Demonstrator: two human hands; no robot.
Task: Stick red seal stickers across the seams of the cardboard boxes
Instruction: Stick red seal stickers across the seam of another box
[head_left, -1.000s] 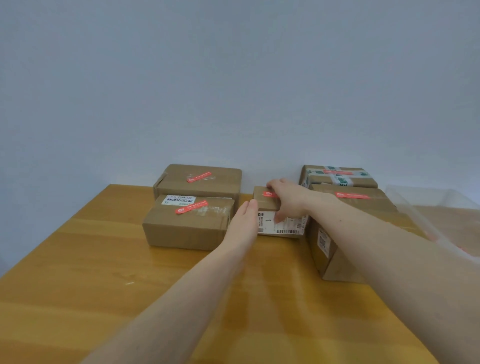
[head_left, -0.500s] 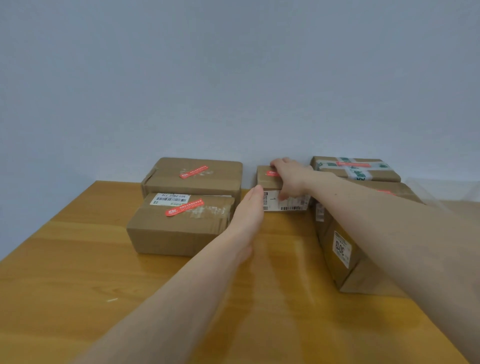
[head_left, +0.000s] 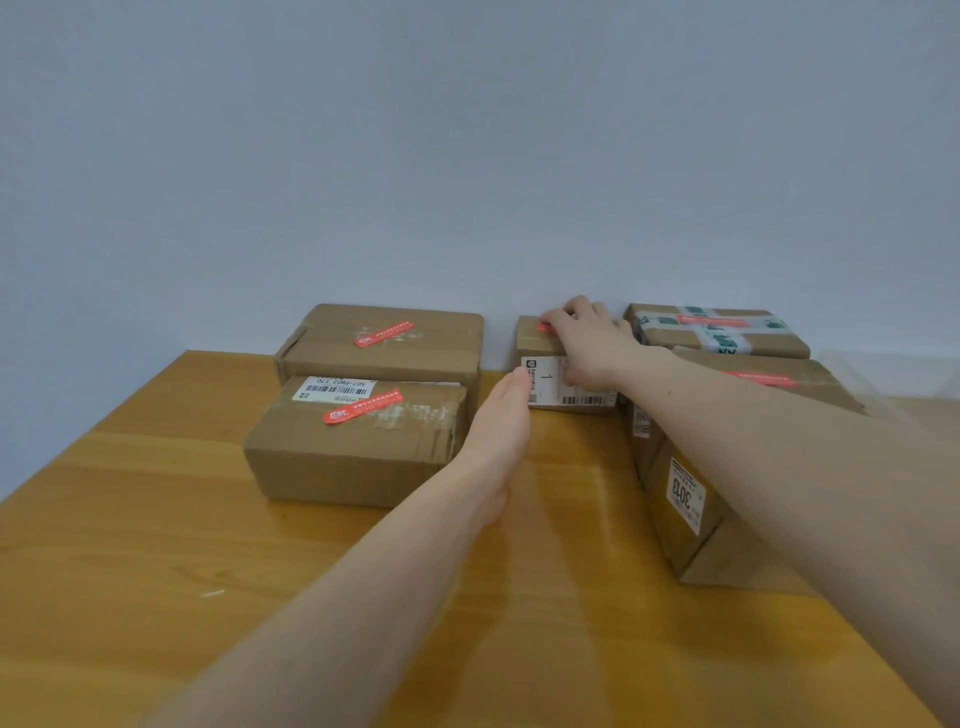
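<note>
Right hand (head_left: 589, 340) draped over the small cardboard box (head_left: 535, 340) at the back of the tabletop (head_left: 156, 519), fingers pressing a red seal sticker (head_left: 544, 327) onto its top; grip curled down, pinching nothing. Left hand (head_left: 501, 426) flat and spread, fingertips touching that box's white label (head_left: 550, 384). Four other boxes around, each already bearing a red sticker.

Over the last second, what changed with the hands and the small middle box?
The right hand slid from the box's near face up onto its top, pressing the red sticker on the small box. The left hand stayed flat, fingertips at the box's near left corner. The view shifted closer; the other boxes, already stickered, did not visibly move on the table.
</note>
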